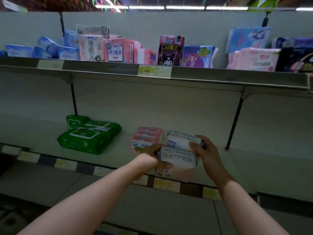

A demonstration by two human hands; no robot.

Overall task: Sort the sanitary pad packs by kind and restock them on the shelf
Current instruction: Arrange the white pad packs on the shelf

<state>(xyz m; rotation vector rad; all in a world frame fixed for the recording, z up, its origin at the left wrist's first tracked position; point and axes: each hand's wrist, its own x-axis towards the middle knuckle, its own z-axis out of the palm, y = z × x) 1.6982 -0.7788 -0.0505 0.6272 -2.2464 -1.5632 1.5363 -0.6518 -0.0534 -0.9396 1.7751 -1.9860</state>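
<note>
On the lower shelf (250, 160), just right of centre, both hands are at a small stack of white ABC packs (179, 150), one pack lying on the other. The left hand (153, 156) curls its fingers under the near left end of the bottom pack. The right hand (205, 152) wraps the right end of the stack, thumb pressed on the top pack. A pale pink-and-white pack (171, 174) shows below them at the shelf's front edge (whether it is held or merely resting there I cannot tell). A stack of pink packs (147, 139) sits on the shelf touching the white ones on their left, and two green wet-wipe packs (89, 134) lie well apart further left.

The step in hand looks like placing: the white kind being set down beside the pink kind. The next move probably calls for sliding the stack back from the front edge, squaring it against the pink stack without toppling that, then letting go with both hands together so the top pack does not slip. The upper shelf (203, 78) carries mixed blue, pink and dark packs, unsorted by the look of it.
</note>
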